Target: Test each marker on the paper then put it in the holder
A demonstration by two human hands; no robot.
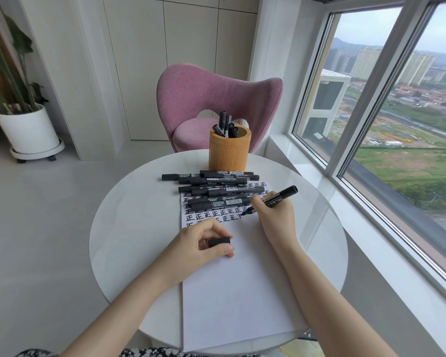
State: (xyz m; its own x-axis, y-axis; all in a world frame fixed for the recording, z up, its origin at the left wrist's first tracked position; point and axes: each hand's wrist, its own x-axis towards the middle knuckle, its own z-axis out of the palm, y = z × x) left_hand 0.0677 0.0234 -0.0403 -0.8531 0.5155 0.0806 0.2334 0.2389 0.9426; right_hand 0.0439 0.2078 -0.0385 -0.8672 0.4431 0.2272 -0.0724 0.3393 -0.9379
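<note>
Our right hand [273,215] pinches a marker [281,198], tip at the paper [237,292]. Our left hand [204,240] pinches a cap [219,242]. A pile of markers [216,191] lies between us and the holder [228,150] on the desk [129,228].

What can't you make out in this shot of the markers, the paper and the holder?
Head view, the only one:
Top rows of marks on the paper: covered by the pile of markers.
Stored markers in the holder: lower parts behind its wall, count unsure.
Label print on the marker in the right hand: too small.
Cap: partly hidden inside the left hand.
</note>
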